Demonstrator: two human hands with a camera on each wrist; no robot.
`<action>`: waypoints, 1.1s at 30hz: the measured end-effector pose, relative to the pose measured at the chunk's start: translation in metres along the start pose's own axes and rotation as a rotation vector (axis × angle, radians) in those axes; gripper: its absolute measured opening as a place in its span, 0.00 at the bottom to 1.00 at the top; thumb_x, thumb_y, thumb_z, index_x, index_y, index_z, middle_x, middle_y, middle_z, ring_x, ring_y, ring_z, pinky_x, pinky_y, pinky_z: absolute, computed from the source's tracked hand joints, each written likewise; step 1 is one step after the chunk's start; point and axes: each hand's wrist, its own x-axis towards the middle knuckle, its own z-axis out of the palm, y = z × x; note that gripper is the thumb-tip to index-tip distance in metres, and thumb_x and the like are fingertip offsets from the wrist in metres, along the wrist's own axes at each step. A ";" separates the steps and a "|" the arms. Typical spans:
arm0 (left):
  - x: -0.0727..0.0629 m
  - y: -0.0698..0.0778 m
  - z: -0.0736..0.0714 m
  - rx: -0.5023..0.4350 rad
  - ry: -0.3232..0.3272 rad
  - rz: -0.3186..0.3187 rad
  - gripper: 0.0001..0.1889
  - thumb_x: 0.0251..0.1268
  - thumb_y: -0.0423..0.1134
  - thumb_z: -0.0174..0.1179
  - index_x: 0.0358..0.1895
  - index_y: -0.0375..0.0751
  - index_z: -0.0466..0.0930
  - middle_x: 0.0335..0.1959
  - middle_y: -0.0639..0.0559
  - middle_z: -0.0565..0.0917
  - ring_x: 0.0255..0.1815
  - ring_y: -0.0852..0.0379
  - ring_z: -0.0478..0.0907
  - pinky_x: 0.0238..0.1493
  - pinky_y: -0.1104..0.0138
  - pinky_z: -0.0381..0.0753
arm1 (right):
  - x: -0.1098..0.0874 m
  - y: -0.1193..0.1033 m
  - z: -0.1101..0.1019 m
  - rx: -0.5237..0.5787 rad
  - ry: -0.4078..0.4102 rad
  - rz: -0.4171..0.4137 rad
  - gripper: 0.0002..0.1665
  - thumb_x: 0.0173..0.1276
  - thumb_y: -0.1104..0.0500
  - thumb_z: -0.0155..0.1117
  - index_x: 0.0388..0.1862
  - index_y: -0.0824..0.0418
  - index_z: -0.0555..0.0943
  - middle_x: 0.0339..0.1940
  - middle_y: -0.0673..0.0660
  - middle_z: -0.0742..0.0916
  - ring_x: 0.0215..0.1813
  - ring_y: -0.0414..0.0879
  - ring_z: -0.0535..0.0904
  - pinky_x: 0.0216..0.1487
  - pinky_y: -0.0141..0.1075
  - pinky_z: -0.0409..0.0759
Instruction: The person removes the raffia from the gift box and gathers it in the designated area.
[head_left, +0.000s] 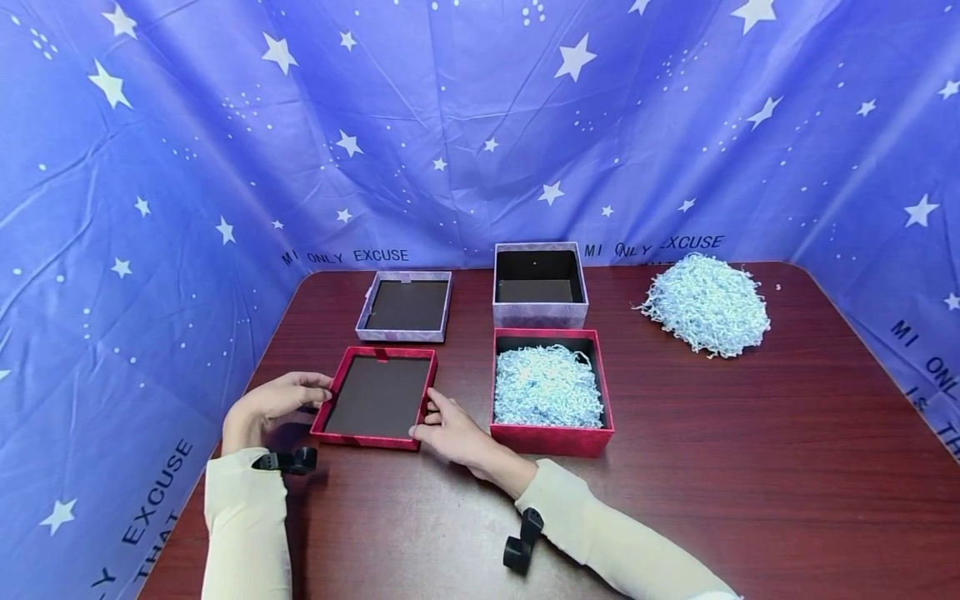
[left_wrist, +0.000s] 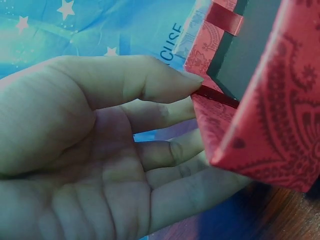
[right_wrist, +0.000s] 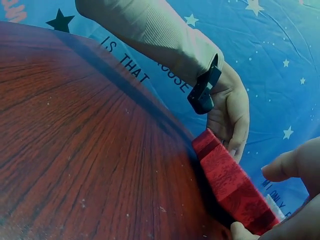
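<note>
A shallow red box lid point(head_left: 378, 396) with a dark inner face lies inside-up between the two hands. My left hand point(head_left: 281, 398) grips its left side; in the left wrist view the thumb rests on the rim and the other fingers reach round the patterned outer wall point(left_wrist: 287, 115). At the lid's right front corner, my right hand point(head_left: 457, 433) holds the edge between thumb and fingers. The right wrist view shows the lid's red side point(right_wrist: 232, 185) low over the table, with part of the right hand point(right_wrist: 295, 200) cut off by the frame.
Right of the lid stands a red box point(head_left: 551, 437) filled with pale blue shredded paper point(head_left: 547, 387). Behind are a shallow lavender lid point(head_left: 401, 336) and a lavender box point(head_left: 540, 315) with a dark interior. A loose heap of shredded paper point(head_left: 705, 304) sits at the back right.
</note>
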 end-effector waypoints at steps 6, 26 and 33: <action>-0.003 0.009 0.000 0.099 0.025 0.003 0.23 0.68 0.32 0.50 0.61 0.19 0.62 0.45 0.42 0.77 0.42 0.57 0.75 0.49 0.58 0.82 | -0.009 -0.012 -0.005 -0.027 -0.025 -0.040 0.47 0.61 0.59 0.64 0.75 0.61 0.53 0.68 0.64 0.67 0.64 0.59 0.71 0.64 0.51 0.71; -0.012 0.101 0.030 0.182 0.214 0.242 0.21 0.71 0.40 0.54 0.60 0.29 0.69 0.48 0.37 0.79 0.39 0.63 0.80 0.47 0.65 0.84 | -0.047 -0.091 -0.064 -0.160 0.011 -0.373 0.41 0.63 0.61 0.66 0.73 0.55 0.59 0.65 0.57 0.72 0.63 0.49 0.73 0.65 0.41 0.73; 0.000 0.131 0.058 0.077 0.124 0.356 0.20 0.70 0.33 0.53 0.61 0.28 0.67 0.49 0.34 0.78 0.45 0.58 0.81 0.51 0.62 0.83 | -0.052 -0.101 -0.105 -0.219 0.060 -0.389 0.41 0.64 0.60 0.66 0.73 0.54 0.59 0.66 0.56 0.72 0.66 0.50 0.71 0.67 0.46 0.70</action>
